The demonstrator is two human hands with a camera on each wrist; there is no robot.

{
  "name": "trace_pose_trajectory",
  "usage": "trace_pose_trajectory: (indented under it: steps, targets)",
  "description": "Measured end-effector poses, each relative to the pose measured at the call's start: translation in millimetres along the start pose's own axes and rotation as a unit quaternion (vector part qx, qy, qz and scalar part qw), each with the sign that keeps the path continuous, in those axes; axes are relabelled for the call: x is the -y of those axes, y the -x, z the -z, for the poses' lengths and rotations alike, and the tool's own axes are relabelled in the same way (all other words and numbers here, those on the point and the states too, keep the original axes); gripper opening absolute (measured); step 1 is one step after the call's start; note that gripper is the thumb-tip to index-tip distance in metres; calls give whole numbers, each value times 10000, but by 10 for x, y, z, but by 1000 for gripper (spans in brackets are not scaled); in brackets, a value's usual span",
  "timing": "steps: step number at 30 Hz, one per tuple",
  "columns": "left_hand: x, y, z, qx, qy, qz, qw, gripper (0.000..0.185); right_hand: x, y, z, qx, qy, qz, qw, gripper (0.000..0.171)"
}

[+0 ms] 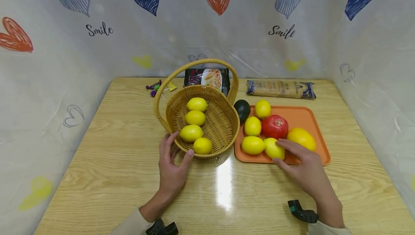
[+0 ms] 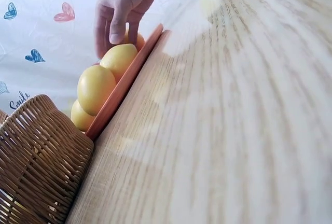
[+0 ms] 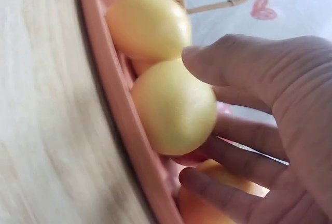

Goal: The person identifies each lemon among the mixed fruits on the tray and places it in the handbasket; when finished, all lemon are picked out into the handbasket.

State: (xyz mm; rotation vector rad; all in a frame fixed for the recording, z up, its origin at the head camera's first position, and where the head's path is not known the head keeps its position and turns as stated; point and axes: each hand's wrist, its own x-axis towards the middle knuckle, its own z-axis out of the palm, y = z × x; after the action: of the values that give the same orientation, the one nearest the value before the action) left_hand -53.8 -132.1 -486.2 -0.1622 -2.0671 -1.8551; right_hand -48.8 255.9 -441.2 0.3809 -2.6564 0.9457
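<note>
My right hand [image 1: 279,152] grips a yellow lemon [image 1: 273,149] at the front of the orange tray [image 1: 311,119]. Its fingers lie over the lemon's top and the thumb is at its near side. In the right wrist view the thumb and fingers wrap round this lemon [image 3: 174,107] just inside the tray's rim [image 3: 109,105]. My left hand [image 1: 182,143] rests against the front wall of the wicker basket [image 1: 227,145], fingers on its left and thumb at the rim. Several lemons [image 1: 194,118] lie in the basket. The left wrist view shows the right hand [image 2: 116,27] over the lemon [image 2: 118,60].
The tray also holds a red tomato [image 1: 274,126], an orange-yellow fruit [image 1: 301,138] and three more lemons [image 1: 253,126]. A dark avocado [image 1: 242,109] sits between basket and tray. Two food packets [image 1: 280,89] and wrapped sweets [image 1: 157,87] lie at the back. Curtains enclose the table.
</note>
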Motion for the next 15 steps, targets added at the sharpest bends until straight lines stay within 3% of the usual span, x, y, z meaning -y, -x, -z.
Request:
trace_pose_trajectory:
  steps: [8,15]
  targets:
    - [-6,2,7,-13,-26,27,10000,70,-25,-24,-80,427,-251,-262,9984,56]
    - [3,-3,17,0,-43,-13,10000,70,24,-76,124,642,-873,-861,9904,52]
